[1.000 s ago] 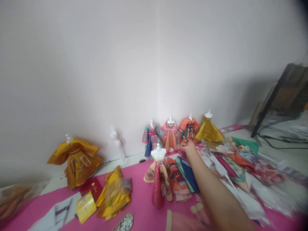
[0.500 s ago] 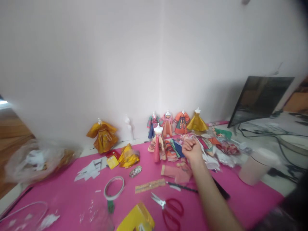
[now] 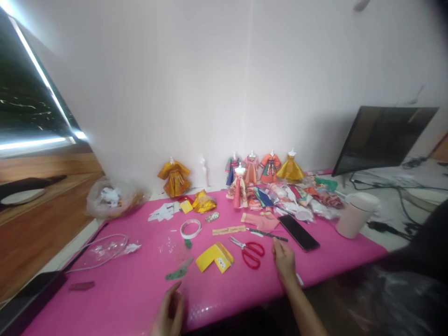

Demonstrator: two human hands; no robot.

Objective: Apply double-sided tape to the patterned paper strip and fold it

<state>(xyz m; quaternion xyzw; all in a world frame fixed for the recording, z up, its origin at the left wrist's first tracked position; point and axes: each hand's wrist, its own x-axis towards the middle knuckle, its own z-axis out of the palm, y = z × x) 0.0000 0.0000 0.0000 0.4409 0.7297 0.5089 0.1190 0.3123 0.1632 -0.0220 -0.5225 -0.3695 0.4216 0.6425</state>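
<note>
My left hand (image 3: 170, 310) is at the front edge of the pink tabletop, its thumb and fingers apart with nothing visible between them. Just beyond its fingertips are green fabric scraps (image 3: 178, 273). My right hand (image 3: 284, 257) has curled fingers beside the red-handled scissors (image 3: 252, 254); whatever it may hold is hidden. Right above its fingers lies a dark pen (image 3: 268, 233), and I cannot tell if they touch. A black phone (image 3: 299, 232) lies to its right. Between the hands are a yellow folded piece (image 3: 215, 258), a patterned strip (image 3: 229, 230) and a pink fabric piece (image 3: 261, 220).
Along the wall stand small dress forms in a gold robe (image 3: 175, 178), an orange robe (image 3: 270, 167) and a gold skirt (image 3: 290, 169). Fabric in plastic bags (image 3: 297, 196) is heaped at right, near a tumbler (image 3: 357, 215) and a monitor (image 3: 385, 140). A tape roll (image 3: 191, 229) lies left of centre.
My right hand has drawn back from the fabric heap toward the front edge, beside the pen. My left hand has come into view. The view has shifted, showing more at left and front.
</note>
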